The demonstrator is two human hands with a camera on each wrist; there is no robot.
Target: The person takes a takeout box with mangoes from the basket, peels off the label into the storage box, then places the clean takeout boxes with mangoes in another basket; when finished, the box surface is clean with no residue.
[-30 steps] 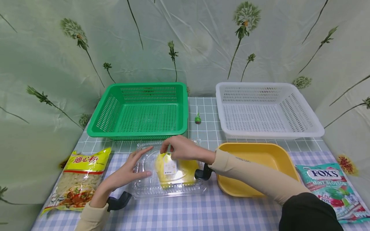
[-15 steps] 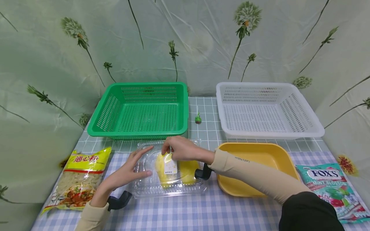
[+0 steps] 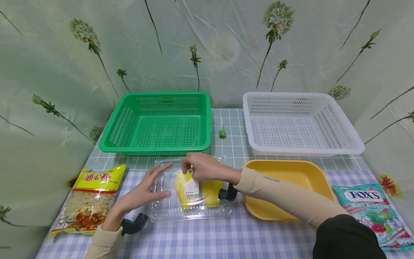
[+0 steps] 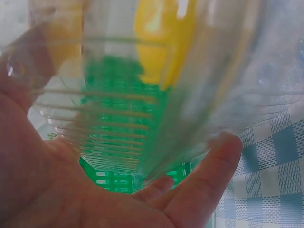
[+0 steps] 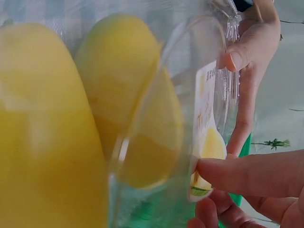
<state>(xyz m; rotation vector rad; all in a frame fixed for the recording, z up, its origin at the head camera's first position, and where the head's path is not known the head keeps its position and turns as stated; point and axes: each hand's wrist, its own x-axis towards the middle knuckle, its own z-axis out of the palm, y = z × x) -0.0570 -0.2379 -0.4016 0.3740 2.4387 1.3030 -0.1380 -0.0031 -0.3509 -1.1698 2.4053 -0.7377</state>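
Right hand (image 3: 203, 167) shifts barely at white label (image 3: 191, 185) as clear container (image 3: 168, 212) stays put

Set against the frame from a second ago, only a slight adjustment of the right hand stands out; the left hand (image 3: 147, 190) keeps its place, and the whole head view has drifted a touch. The right hand is drawn in narrow, its thumb and curled fingers appearing to pinch the label at the end farther from the person. The left hand is spread wide, thumb and fingers against the container's left side, apparently steadying it.

The container sits on the checked cloth (image 3: 197, 239), just in front of the green basket (image 3: 155, 149), its clear lid over two yellow, mango-like fruits (image 3: 210, 189). The label lies on the lid above them, its far end partly behind the right hand.

So small a change suggests fine work on the label, judged under way rather than finished. Whether it is being pressed down or lifted cannot be told.

Flanking the scene are a pasta bag (image 3: 92, 201) beyond the left hand and a yellow tray (image 3: 300, 171) partly under the right sleeve (image 3: 281, 190).
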